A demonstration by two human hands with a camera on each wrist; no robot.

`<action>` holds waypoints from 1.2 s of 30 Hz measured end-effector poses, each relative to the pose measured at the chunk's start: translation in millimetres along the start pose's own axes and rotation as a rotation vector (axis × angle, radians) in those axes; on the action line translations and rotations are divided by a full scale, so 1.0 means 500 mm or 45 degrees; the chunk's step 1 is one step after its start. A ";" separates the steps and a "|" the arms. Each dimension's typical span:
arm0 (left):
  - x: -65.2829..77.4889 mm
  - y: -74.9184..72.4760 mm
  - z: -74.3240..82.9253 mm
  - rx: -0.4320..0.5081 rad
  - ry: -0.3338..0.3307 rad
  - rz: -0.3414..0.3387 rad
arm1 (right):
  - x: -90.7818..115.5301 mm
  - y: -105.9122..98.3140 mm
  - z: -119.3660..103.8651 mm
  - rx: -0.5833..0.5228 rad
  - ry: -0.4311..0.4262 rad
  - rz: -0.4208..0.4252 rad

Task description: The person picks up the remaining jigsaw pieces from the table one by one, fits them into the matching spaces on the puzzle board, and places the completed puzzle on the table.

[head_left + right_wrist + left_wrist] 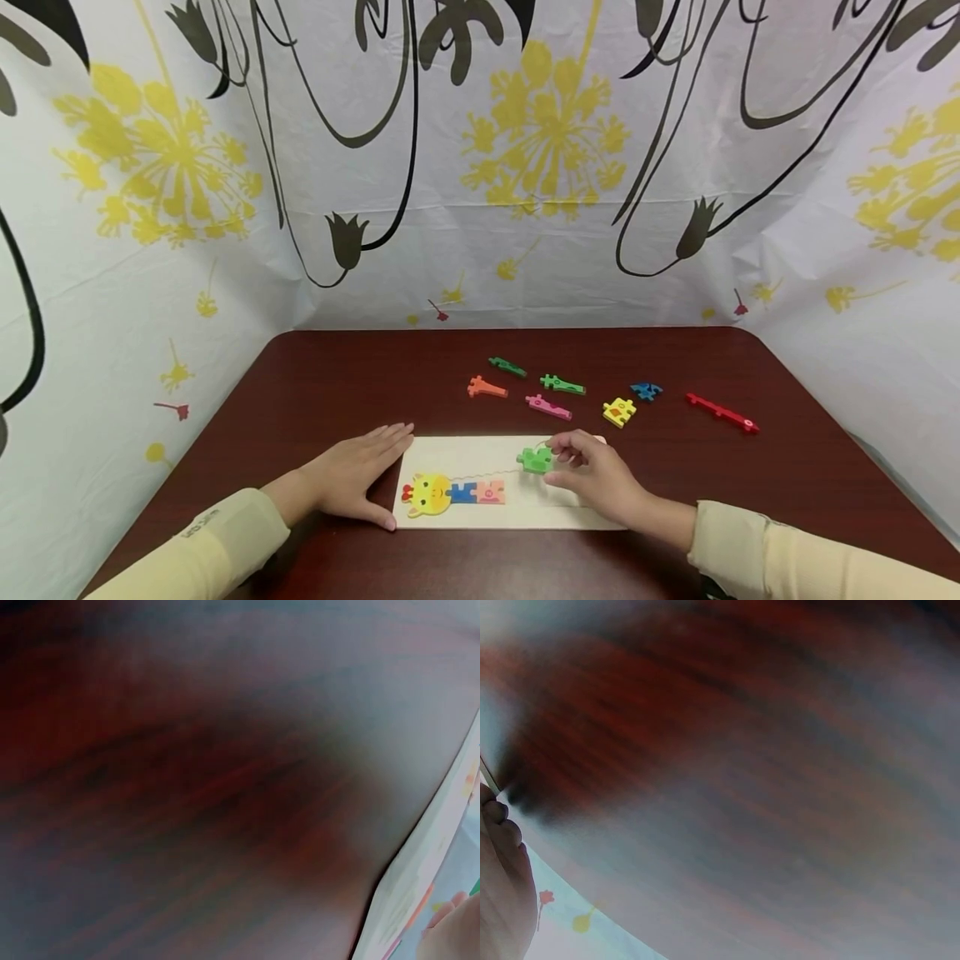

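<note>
My left hand [356, 473] rests with straight fingers at the left edge of a pale wooden puzzle board [427, 450]. Lying on the board are a yellow giraffe-head piece [429, 495], a blue puzzle piece [463, 493] and a salmon-pink puzzle piece [491, 492], joined in a row. A light green puzzle piece [534, 460] is pinched at its right side by the thumb and fingers of my right hand [603, 482], over the board's right half. In the right wrist view only part of that hand [456, 931] shows, beside the board [416, 877].
Beyond the board lie loose pieces: dark green [507, 367], orange [487, 387], green [562, 385], pink [548, 407], yellow [618, 412], blue [646, 391], and a long red one [722, 412]. A patterned cloth [480, 275] hangs around the dark red table [360, 375].
</note>
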State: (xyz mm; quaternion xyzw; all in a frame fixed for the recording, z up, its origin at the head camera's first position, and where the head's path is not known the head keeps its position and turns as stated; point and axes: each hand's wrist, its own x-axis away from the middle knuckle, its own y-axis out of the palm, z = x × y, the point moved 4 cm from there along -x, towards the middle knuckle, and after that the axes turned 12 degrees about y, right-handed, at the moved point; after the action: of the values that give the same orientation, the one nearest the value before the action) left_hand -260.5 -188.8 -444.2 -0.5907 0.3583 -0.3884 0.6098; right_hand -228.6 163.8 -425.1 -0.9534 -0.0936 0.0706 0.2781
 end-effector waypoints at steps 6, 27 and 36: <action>0.000 -0.001 0.001 -0.003 0.005 0.007 | 0.000 0.016 -0.001 0.021 0.007 -0.008; -0.001 -0.006 0.002 0.032 -0.030 -0.051 | 0.003 0.047 0.001 0.064 0.032 -0.076; -0.001 -0.002 0.001 0.011 -0.010 -0.026 | 0.004 0.052 0.003 0.073 0.038 -0.101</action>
State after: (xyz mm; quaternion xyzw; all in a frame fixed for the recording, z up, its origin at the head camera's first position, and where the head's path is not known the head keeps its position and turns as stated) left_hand -260.4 -188.1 -443.1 -0.5933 0.3480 -0.3938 0.6098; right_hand -223.4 143.3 -440.6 -0.9415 -0.1251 0.0481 0.3093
